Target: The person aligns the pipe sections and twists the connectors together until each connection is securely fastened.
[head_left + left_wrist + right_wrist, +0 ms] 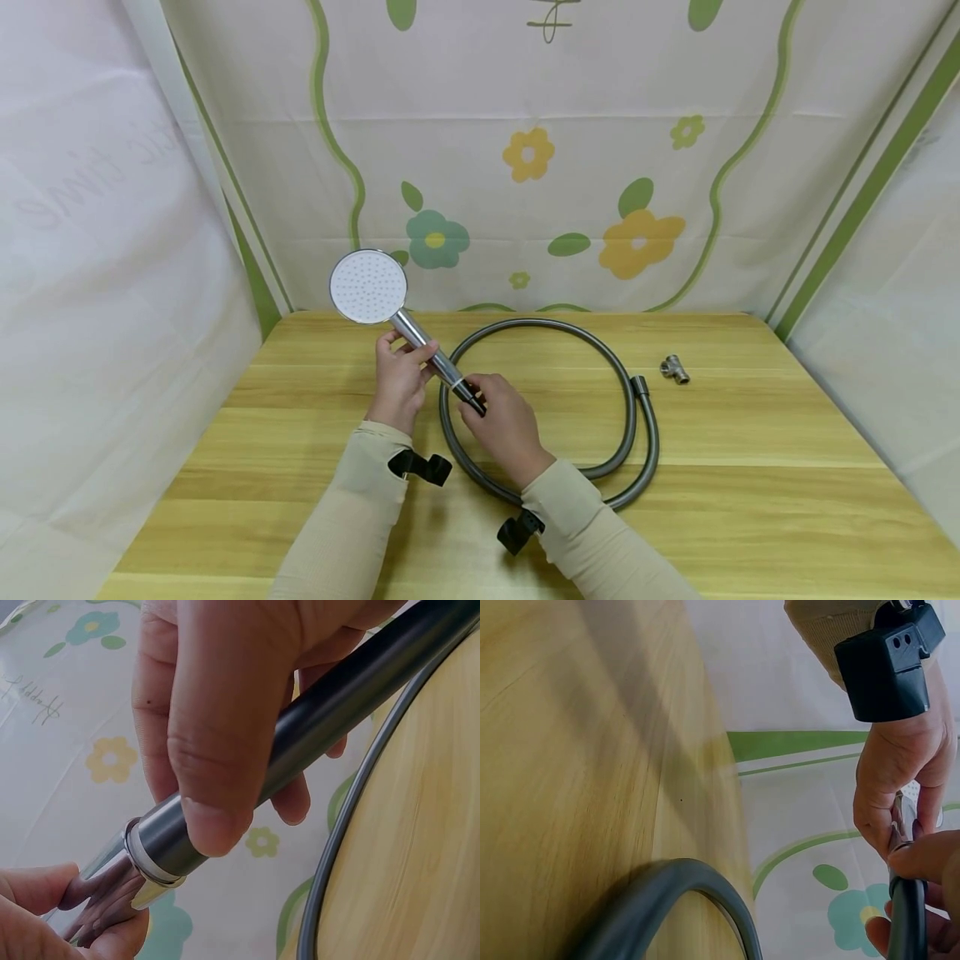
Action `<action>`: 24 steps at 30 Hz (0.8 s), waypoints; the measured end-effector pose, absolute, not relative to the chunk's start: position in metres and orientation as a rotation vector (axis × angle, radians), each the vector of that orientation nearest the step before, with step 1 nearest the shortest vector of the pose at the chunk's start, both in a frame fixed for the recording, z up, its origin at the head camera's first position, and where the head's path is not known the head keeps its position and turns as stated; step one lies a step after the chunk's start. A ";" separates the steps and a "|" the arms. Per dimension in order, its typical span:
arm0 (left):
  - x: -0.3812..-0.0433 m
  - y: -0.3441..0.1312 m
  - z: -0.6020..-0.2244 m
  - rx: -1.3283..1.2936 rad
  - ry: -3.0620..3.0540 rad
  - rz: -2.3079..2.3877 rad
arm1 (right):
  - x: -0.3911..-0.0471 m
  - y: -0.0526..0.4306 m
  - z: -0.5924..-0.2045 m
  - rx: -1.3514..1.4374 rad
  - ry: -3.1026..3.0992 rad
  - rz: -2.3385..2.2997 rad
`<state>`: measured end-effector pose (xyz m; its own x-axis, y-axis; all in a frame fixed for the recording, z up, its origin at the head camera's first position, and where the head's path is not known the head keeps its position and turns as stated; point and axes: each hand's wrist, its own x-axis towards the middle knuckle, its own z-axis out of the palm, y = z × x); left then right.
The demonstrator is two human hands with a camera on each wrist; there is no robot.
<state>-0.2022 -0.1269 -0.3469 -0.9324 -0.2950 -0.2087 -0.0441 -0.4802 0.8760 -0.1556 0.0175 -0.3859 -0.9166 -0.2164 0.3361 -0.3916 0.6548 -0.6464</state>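
Observation:
A chrome hand shower (420,333) with a round white spray face (368,286) is held up at a tilt above the table. My left hand (397,379) grips its handle, thumb and fingers around the chrome. At the handle's lower end, my right hand (506,421) pinches the dark end fitting (169,834) of a grey shower hose (632,417). A pale ring (142,855) shows where fitting and handle meet; how far they are joined I cannot tell. The rest of the hose lies looped on the table, its other end fitting (639,385) at the right.
A small metal tee fitting (674,369) lies at the back right of the wooden table (757,500). Behind the table hangs a white cloth (480,183) printed with flowers. Each wrist carries a black camera, such as the left one (889,675).

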 end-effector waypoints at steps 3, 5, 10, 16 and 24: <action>-0.202 -0.127 -0.347 0.506 -1.515 -2.530 | -0.155 0.017 -0.385 0.490 -2.645 1.106; -0.202 -0.127 -0.347 0.507 -1.515 -2.528 | -0.155 0.017 -0.385 0.493 -2.642 1.109; -0.202 -0.127 -0.347 0.507 -1.517 -2.521 | -0.155 0.016 -0.385 0.496 -2.632 1.106; -0.202 -0.127 -0.347 0.502 -1.519 -2.519 | -0.155 0.016 -0.385 0.508 -2.624 1.103; -0.203 -0.127 -0.348 0.500 -1.519 -2.515 | -0.155 0.017 -0.387 0.513 -2.622 1.149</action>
<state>-0.2025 -0.1265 -0.3485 -0.9311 -0.3052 -0.1997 -0.0348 -0.4707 0.8816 -0.1554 0.0175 -0.3868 -0.9116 -0.2226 0.3456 -0.4050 0.6309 -0.6618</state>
